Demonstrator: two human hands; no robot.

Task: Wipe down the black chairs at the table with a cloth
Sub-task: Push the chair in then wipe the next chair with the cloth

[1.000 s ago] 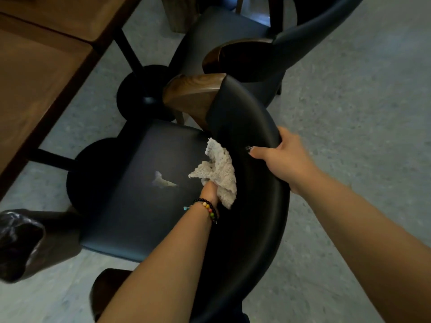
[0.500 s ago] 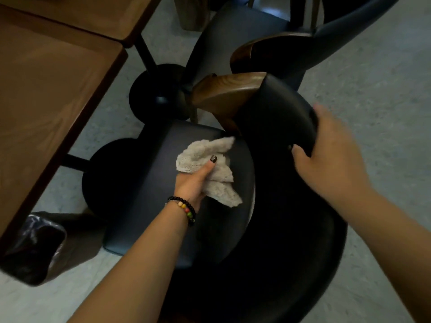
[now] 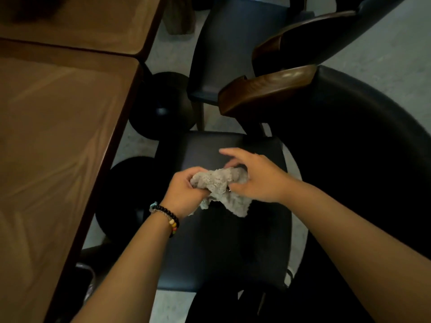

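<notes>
My left hand (image 3: 184, 193) grips the bunched grey cloth (image 3: 220, 186); my right hand (image 3: 255, 177) pinches its other end, index finger outstretched. It hangs crumpled above the black chair seat (image 3: 221, 248).

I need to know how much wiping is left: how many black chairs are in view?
2. The near chair sits below both hands, beside the table; the far chair stands beyond it at the top. Others may be out of frame.

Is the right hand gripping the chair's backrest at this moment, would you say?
No, the right hand holds the cloth together with the left hand.
</notes>
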